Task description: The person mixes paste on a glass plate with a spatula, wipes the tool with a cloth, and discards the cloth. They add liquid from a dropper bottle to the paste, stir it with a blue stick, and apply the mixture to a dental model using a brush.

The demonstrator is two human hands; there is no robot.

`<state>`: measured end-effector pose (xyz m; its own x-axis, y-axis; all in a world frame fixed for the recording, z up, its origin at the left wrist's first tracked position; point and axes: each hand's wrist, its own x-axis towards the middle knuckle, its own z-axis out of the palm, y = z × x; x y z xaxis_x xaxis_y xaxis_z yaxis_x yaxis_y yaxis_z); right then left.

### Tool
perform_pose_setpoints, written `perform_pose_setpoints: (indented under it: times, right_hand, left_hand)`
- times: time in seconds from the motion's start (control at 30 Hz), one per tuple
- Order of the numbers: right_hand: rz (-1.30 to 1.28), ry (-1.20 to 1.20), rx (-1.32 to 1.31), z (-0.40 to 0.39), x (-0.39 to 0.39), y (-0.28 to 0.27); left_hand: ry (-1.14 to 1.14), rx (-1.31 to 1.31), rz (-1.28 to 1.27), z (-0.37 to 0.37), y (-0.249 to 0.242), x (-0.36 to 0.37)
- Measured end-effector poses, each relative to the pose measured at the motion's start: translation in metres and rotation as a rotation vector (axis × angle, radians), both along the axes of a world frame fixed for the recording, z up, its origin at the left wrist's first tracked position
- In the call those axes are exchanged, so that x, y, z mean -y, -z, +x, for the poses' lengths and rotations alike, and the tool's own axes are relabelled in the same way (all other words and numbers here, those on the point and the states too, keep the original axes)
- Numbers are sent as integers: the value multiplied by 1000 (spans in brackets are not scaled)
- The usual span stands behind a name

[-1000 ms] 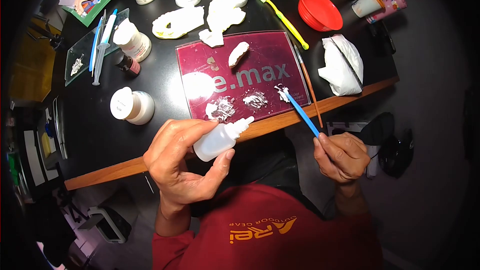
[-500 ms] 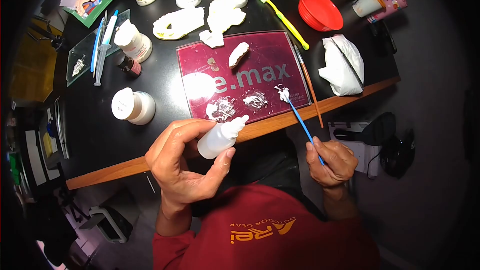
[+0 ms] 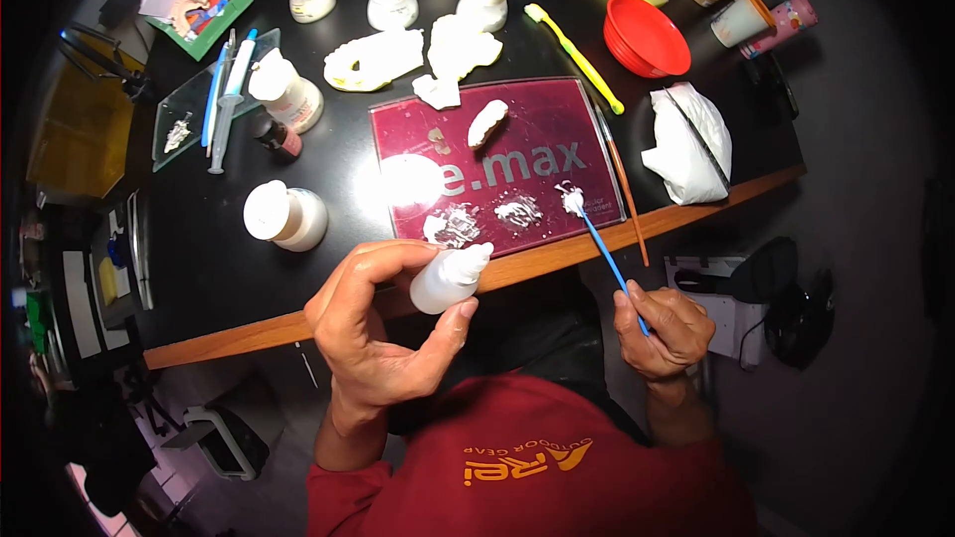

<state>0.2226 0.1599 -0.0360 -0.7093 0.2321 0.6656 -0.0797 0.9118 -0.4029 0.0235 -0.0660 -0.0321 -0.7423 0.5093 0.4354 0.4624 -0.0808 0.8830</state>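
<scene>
My left hand (image 3: 383,333) holds a small translucent white dropper bottle (image 3: 448,280) between thumb and fingers, its nozzle tilted up to the right by the table's front edge. In my right hand (image 3: 665,331) is a thin blue stick (image 3: 608,259), whose far end touches a white paste dab (image 3: 574,201) on the right of the dark red slab (image 3: 507,176). Two more smeared white patches, a middle one (image 3: 517,211) and a left one (image 3: 452,226), lie on the slab. A white moulded piece (image 3: 487,124) rests near its back edge.
White jars (image 3: 286,216) stand left and behind. White plaster pieces (image 3: 374,61) lie behind the slab. On the right are a yellow-green toothbrush (image 3: 575,60), a red bowl (image 3: 647,37), a brown brush (image 3: 624,184) and crumpled white tissue (image 3: 686,146) with a dark tool.
The view has shifted slightly, so the table's objects appear lower and farther right. Both hands keep their holds on the bottle and the stick.
</scene>
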Motion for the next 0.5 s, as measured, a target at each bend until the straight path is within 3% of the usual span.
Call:
perform_pose_setpoints:
  times: [0.17, 0.27, 0.43, 0.5]
  right_hand:
    - [-36, -4, -5, 1, -1, 0]
    - [-44, -4, -7, 2, -3, 1]
    - [-65, -20, -18, 2, -4, 2]
    - [-80, -20, -44, 3, -5, 3]
  left_hand:
    - [7, 55, -98, -1, -18, -1]
    - [-13, 101, -30, -5, -25, -11]
    - [-48, -399, -115, -37, -54, -44]
    - [-55, -352, -188, -41, -59, -62]
